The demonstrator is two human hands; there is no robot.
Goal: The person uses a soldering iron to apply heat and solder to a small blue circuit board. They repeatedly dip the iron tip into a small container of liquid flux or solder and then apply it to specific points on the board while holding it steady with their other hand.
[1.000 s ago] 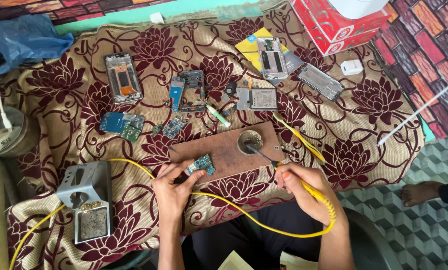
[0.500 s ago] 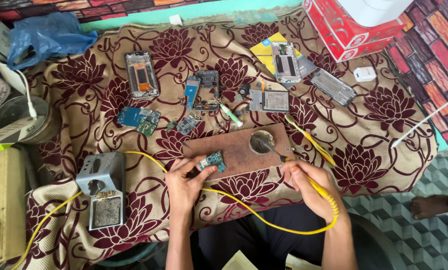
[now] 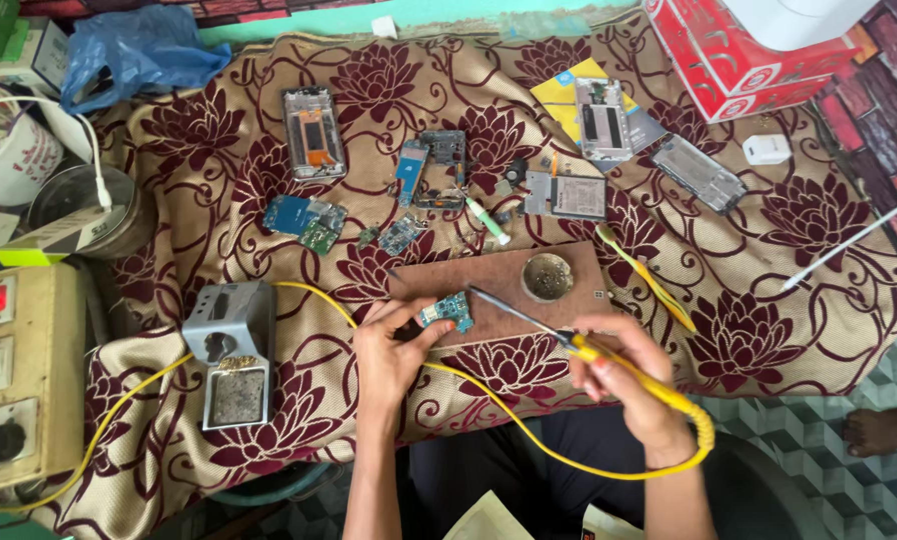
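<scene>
Left hand (image 3: 389, 352) pinches a small blue circuit board (image 3: 447, 312) between thumb and fingertips, holding it flat on the brown wooden board (image 3: 509, 285), near that board's front-left edge. Right hand (image 3: 624, 368), fingers curled tight, grips a yellow soldering iron (image 3: 609, 362); its tip sits just right of the circuit board, in front of the round tin (image 3: 548, 276) on the wooden board.

The left hand (image 3: 387, 350) covers the near edge of the small circuit board (image 3: 447, 312), and its parts are too small to tell. The right hand (image 3: 624, 372) hides the middle of the soldering iron (image 3: 579, 345), whose tip is too fine to show whether it touches the board. The red box (image 3: 744, 50) is cut off by the top edge, the power strip (image 3: 14, 370) by the left edge. The bare foot (image 3: 887, 430) runs off the right edge. The tin's (image 3: 549, 277) contents are unclear.
</scene>
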